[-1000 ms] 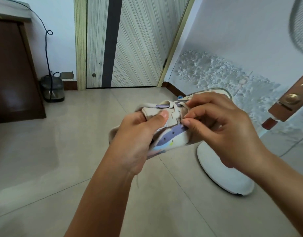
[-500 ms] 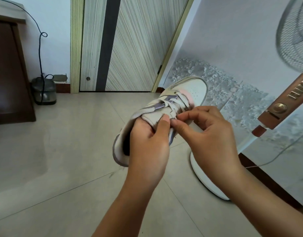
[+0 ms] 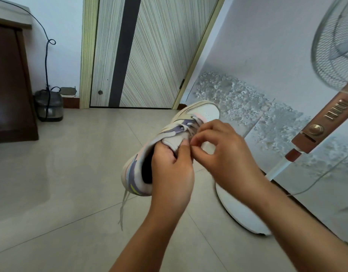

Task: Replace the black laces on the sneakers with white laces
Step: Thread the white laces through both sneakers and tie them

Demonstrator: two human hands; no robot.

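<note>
A white sneaker (image 3: 202, 112) with purple and pink panels is held in the air, toe pointing away from me, heel toward me. My left hand (image 3: 171, 173) grips it at the tongue and collar, thumb pressed on the tongue. My right hand (image 3: 224, 154) pinches at the topmost eyelets beside that thumb; what it pinches is hidden by the fingers. A white lace (image 3: 188, 127) crosses the eyelets. One loose white lace end (image 3: 123, 209) hangs down from the heel side. No black lace is visible.
A standing fan is on the right, with a round white base (image 3: 241, 213) on the floor under my right forearm and a brown control column (image 3: 322, 126). A closed striped door (image 3: 145, 55) is ahead. A dark cabinet (image 3: 10, 85) and a small appliance (image 3: 49, 106) stand at left.
The sneaker has turned from lying sideways to pointing toe-away, heel toward me. A loose lace end now hangs below the heel. Both hands stay at the tongue.
</note>
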